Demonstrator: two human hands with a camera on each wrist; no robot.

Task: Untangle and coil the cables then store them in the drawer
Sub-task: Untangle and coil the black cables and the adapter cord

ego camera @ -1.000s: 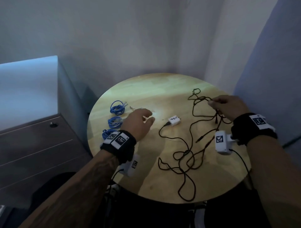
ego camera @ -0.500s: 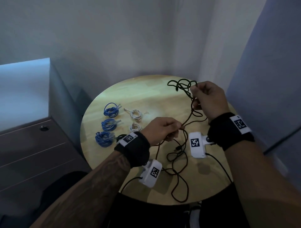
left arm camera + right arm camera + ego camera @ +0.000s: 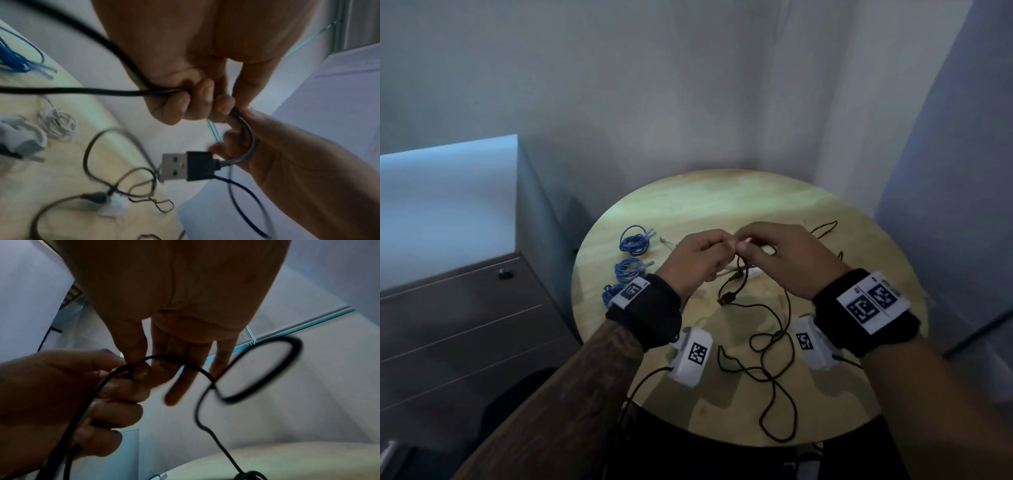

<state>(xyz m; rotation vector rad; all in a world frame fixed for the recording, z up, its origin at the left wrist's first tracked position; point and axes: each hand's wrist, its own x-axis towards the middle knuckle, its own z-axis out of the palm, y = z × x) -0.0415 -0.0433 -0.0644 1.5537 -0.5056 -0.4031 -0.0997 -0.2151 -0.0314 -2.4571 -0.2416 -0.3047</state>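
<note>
Above the middle of the round wooden table (image 3: 722,205), my two hands meet on a tangled black cable (image 3: 777,373). My left hand (image 3: 722,246) has its fingers (image 3: 191,100) curled round two runs of the cable (image 3: 82,90). My right hand (image 3: 746,245) pinches the same cable (image 3: 287,353) between thumb and forefinger (image 3: 141,369), its other fingers straight. The cable's USB plug (image 3: 185,167) dangles just under the hands (image 3: 726,299). The rest of the cable trails in loose loops toward the near table edge.
Three coiled blue cables (image 3: 635,241) lie in a column at the table's left. Coiled white cables (image 3: 58,124) and a white adapter (image 3: 115,206) lie near the hands. A grey drawer cabinet (image 3: 458,325), drawers closed, stands left of the table.
My right hand has come down from its raised position and my left hand has moved up to it. Both now hold the black cable close together, with the USB plug hanging free.
</note>
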